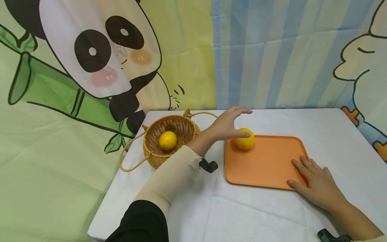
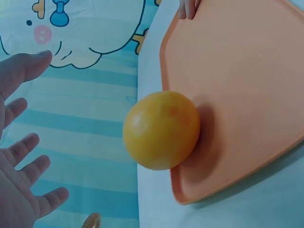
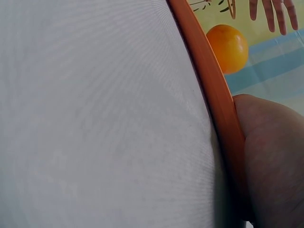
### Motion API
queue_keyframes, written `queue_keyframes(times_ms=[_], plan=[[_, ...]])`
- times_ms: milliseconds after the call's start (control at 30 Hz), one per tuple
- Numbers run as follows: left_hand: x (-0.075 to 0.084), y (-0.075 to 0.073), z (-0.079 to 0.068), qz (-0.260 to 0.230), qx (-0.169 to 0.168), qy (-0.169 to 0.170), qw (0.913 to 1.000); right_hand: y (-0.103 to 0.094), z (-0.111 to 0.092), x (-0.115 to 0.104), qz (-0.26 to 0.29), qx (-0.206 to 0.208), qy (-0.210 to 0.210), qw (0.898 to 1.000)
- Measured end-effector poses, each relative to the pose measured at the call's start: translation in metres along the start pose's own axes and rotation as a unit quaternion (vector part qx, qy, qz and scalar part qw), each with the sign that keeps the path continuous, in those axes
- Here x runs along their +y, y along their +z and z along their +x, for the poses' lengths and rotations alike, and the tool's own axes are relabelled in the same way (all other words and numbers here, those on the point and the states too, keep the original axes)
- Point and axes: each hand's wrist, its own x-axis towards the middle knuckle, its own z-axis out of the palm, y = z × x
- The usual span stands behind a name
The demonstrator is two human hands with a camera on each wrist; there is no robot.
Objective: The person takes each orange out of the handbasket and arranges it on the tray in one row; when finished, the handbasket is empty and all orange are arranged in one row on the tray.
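An orange (image 1: 244,139) sits at the far left corner of the orange-coloured tray (image 1: 266,163). Close by it is my left hand (image 1: 226,125), its thumb overlapping the fruit in the head view. In the left wrist view the spread fingers (image 2: 35,171) stand apart from the orange (image 2: 161,130), with nothing held. My right hand (image 1: 321,185) rests with straight fingers over the tray's near right corner. The right wrist view shows part of this hand (image 3: 273,156) against the tray's rim (image 3: 209,71).
Left of the tray stands a round wicker basket (image 1: 154,158) with a second orange (image 1: 167,140) inside and its handles folded outward. My left forearm (image 1: 172,178) crosses in front of it. A white cloth (image 1: 242,215) covers the table; printed curtains (image 1: 272,53) hang behind.
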Motion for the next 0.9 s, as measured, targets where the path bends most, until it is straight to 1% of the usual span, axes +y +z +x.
queue_keyframes(times_ms=[367,533,700,900], plan=[[-0.005,-0.016,-0.006,-0.002,0.002,-0.015,0.9999,0.001,0.0,0.002,-0.003,-0.001,0.0,1.0],[-0.009,-0.023,-0.009,-0.01,0.009,-0.013,0.9998,0.001,0.0,0.002,0.0,-0.001,-0.001,1.0],[-0.012,-0.03,-0.013,-0.006,0.012,-0.013,0.9998,0.002,0.0,0.004,0.004,0.002,-0.004,1.0],[-0.013,-0.037,-0.017,-0.005,0.012,-0.026,0.9996,0.003,0.0,0.004,0.0,0.003,-0.002,1.0]])
